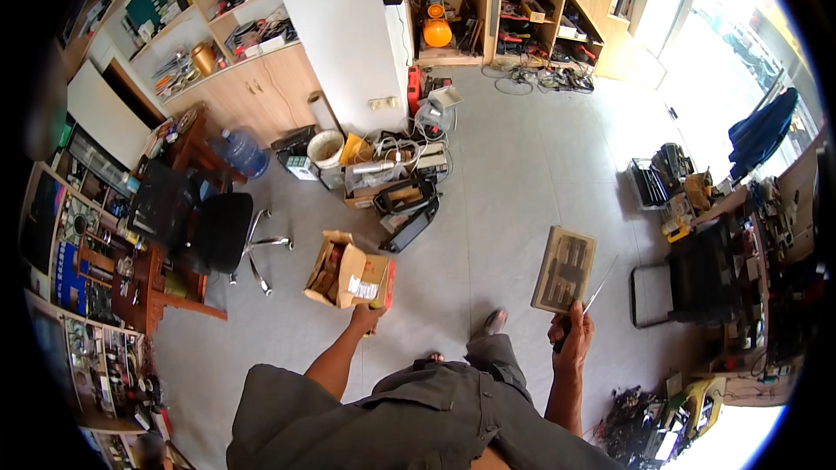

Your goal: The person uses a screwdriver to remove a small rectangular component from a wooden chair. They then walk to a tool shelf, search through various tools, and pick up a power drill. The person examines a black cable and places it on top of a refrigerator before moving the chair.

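Note:
My left hand (364, 319) is closed at the near right corner of an open cardboard box (335, 271), which has brown contents and a white label. A small yellow-green item shows by those fingers, too small to make out. My right hand (570, 339) grips a flat, translucent tan case (566, 265) with long dark shapes inside, held upright. The same hand also holds a thin metal tool (601, 287) pointing up beside the case, its dark handle partly hidden by the fingers.
A black office chair (225, 231) stands by a cluttered wooden desk at left. A black chair (697, 283) is at right by a crowded bench. Boxes, cables and a bucket (326, 148) line the pillar ahead. Tangled dark parts (636, 426) lie at lower right.

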`<action>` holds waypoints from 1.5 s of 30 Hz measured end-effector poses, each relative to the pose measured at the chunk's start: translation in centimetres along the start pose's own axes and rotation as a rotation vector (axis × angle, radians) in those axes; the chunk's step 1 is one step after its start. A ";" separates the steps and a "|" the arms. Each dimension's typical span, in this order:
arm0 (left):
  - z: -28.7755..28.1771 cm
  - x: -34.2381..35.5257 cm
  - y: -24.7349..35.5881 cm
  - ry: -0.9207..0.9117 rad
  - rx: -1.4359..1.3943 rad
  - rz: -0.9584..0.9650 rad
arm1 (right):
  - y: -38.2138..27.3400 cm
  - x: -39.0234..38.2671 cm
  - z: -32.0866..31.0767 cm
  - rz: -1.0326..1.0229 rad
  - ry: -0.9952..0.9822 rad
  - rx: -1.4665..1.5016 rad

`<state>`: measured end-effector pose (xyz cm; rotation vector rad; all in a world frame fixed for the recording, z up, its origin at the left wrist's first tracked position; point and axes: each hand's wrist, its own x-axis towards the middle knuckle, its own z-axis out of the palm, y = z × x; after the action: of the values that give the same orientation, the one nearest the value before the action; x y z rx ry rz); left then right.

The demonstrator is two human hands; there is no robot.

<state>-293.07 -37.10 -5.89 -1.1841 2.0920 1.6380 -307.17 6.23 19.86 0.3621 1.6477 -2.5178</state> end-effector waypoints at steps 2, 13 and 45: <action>1.0 4.4 5.4 0.001 -0.010 0.077 | -0.2 5.2 0.4 0.007 0.027 -0.004; 11.6 12.7 17.4 -0.024 -0.317 -0.270 | -8.1 34.4 7.8 0.055 -0.155 -0.113; 12.2 71.6 71.4 0.005 -0.109 0.053 | -15.4 98.4 33.8 0.074 -0.088 -0.201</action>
<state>-393.34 -54.84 -4.06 -1.1746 2.0782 1.7952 -410.23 -14.68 21.02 0.2814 1.7974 -2.2556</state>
